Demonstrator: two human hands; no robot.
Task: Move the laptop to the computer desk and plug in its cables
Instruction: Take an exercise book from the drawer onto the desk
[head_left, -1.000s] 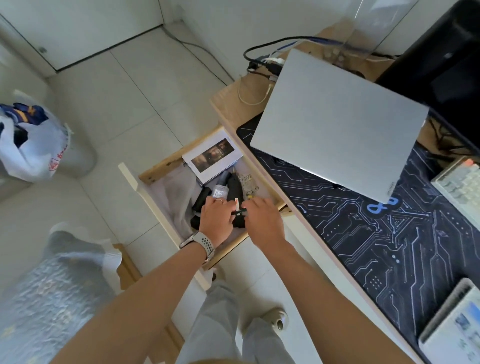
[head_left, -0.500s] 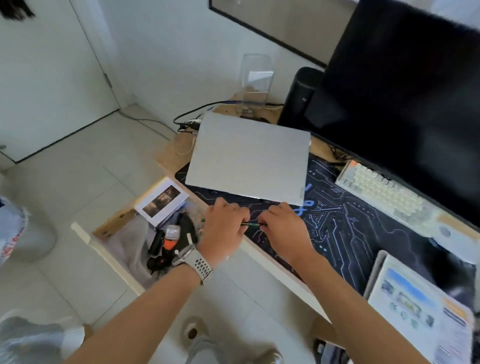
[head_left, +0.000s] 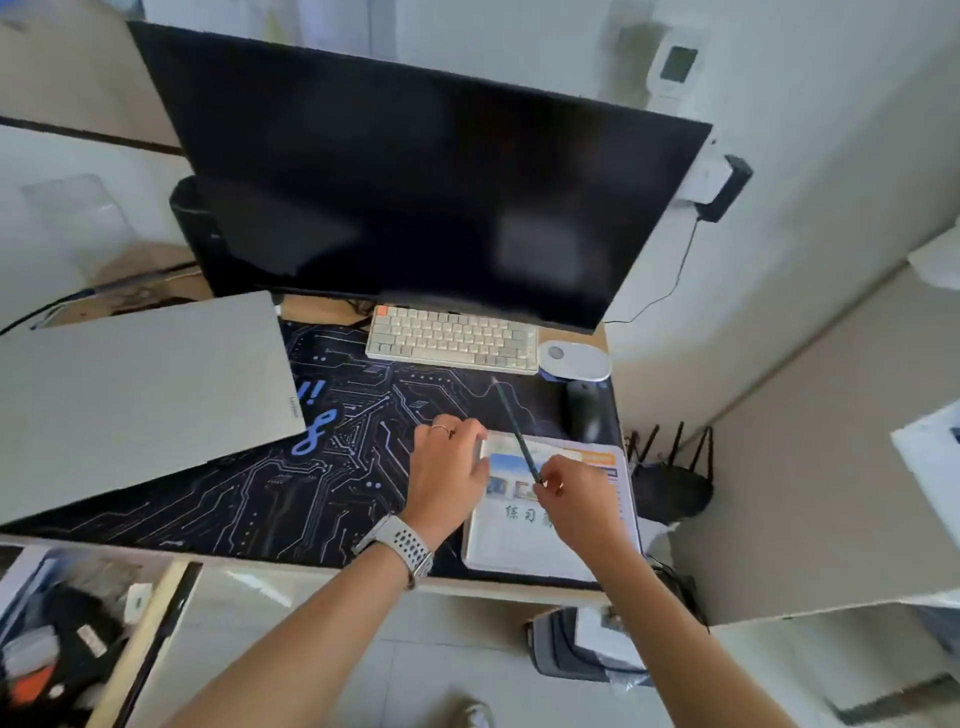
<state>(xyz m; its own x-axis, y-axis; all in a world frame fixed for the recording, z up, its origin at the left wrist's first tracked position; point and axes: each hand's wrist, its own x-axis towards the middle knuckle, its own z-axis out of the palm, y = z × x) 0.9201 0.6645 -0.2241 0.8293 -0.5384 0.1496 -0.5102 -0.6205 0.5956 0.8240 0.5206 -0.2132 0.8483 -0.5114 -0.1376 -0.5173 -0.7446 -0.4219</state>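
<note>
Laptop: silver-grey laptop (head_left: 140, 400), lid closed, smooth matte slab with rounded corners, lying flat at the left end of the desk, partly on the desk mat, well apart from both hands.
Left hand: left hand (head_left: 447, 475) lies palm down, fingers loosely spread, on the mat at the booklet's left edge, grasping nothing; a ring and a perforated pale watch strap show.
Right hand: right hand (head_left: 571, 501) pinches the lower end of a thin dark pencil (head_left: 514, 428) that slants up toward the keyboard.
Booklet: glossy white booklet (head_left: 524, 540) at the desk's front right corner, under the right hand.
Desk mat: black mat (head_left: 270, 499) printed with blue circuit lines.
Keyboard: cream keyboard (head_left: 452, 340), one orange key, along the back edge below a wide black monitor (head_left: 415, 182).
Desk: light wood (head_left: 322, 306).
</note>
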